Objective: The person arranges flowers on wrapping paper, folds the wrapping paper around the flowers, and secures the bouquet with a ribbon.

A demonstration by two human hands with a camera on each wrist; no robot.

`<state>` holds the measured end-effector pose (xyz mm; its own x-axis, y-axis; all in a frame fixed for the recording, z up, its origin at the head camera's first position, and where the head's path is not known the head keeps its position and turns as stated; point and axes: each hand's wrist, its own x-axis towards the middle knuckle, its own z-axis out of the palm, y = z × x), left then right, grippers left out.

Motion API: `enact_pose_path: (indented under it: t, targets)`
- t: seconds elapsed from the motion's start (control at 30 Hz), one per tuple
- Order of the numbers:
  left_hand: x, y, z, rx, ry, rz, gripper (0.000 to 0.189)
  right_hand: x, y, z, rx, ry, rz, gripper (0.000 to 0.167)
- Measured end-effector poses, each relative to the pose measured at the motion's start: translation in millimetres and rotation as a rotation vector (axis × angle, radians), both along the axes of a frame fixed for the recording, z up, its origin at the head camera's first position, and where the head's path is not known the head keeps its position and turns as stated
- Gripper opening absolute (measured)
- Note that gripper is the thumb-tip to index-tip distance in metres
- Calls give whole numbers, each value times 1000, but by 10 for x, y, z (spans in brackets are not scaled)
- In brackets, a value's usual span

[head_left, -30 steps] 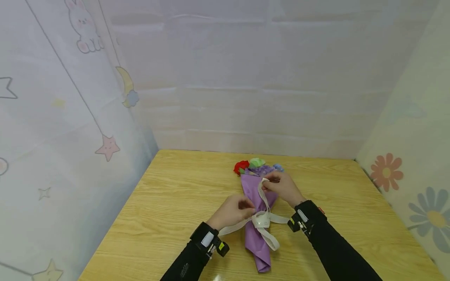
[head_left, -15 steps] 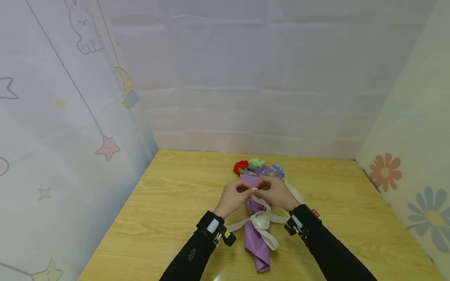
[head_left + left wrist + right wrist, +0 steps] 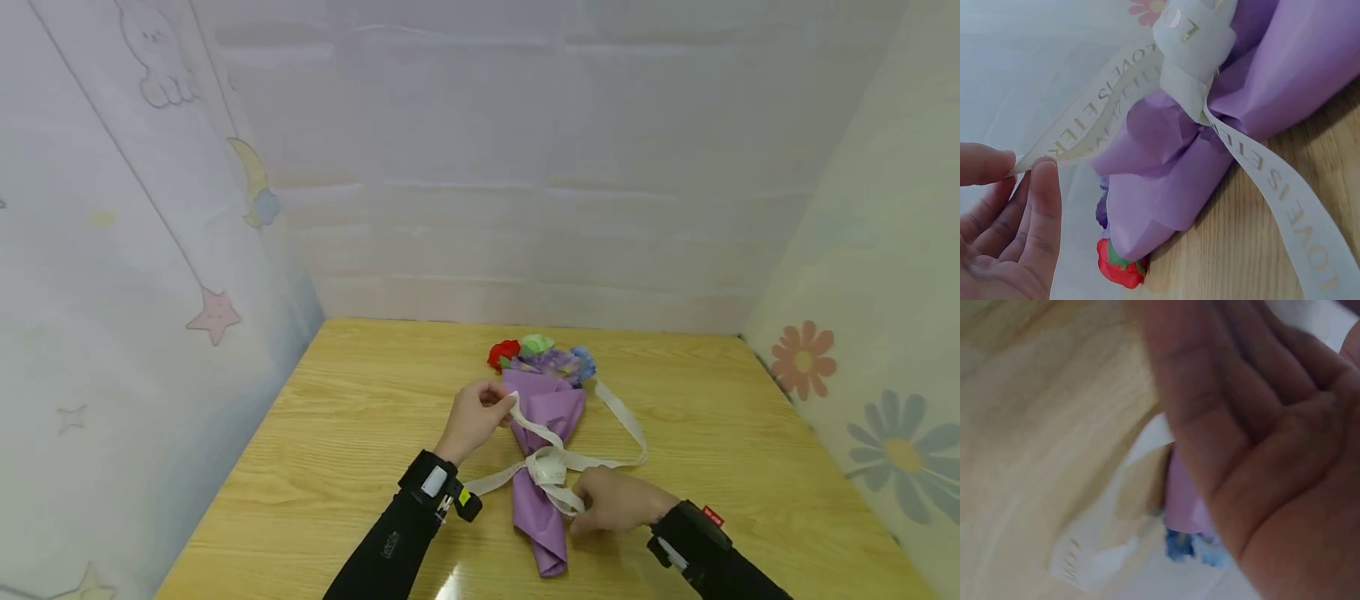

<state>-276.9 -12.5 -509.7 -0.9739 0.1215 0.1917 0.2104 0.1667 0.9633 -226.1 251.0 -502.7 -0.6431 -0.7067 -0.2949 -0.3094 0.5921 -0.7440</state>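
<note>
A bouquet wrapped in purple paper [image 3: 551, 408] lies on the table, with a cream ribbon [image 3: 1285, 200] tied round its middle in a bulky knot [image 3: 546, 467]. Gold lettering runs along the ribbon. My left hand [image 3: 474, 417] pinches one ribbon end between thumb and fingertip, lifted beside the wrap's upper left. My right hand [image 3: 617, 500] is low on the right, its thumb and forefinger parted at the tip of the ribbon's lower loop [image 3: 564, 498]. Its fingertips are out of sight in the blurred right wrist view.
Red [image 3: 503, 355], green [image 3: 536, 343], purple and blue flowers stick out of the wrap's far end. A ribbon tail [image 3: 626, 421] arcs over the wooden table [image 3: 390, 375] to the right of the bouquet. Printed cloth walls [image 3: 480, 250] stand behind and at both sides.
Both hands came together over the wrap at the ribbon end, then parted. My left hand now holds that end; the right hand has moved down to the lower loop. The view shifted slightly.
</note>
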Motion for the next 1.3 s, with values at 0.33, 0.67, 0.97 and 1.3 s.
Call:
enact_pose_path:
  t: [0.33, 0.67, 0.97, 1.3]
  targets:
    - [7, -318, -174, -71, -69, 81, 11, -576, 692, -210, -458, -350, -188, 48]
    - [63, -625, -421, -511, -34, 143, 5, -464, 892, -529, -277, -440, -419, 48]
    - [85, -949, -475, -617, -57, 252, 7, -399, 1068, -522, -256, -390, -415, 44]
    - [22, -1168, -475, -658, -32, 360, 7, -406, 1008, -519, -287, -380, -452, 44]
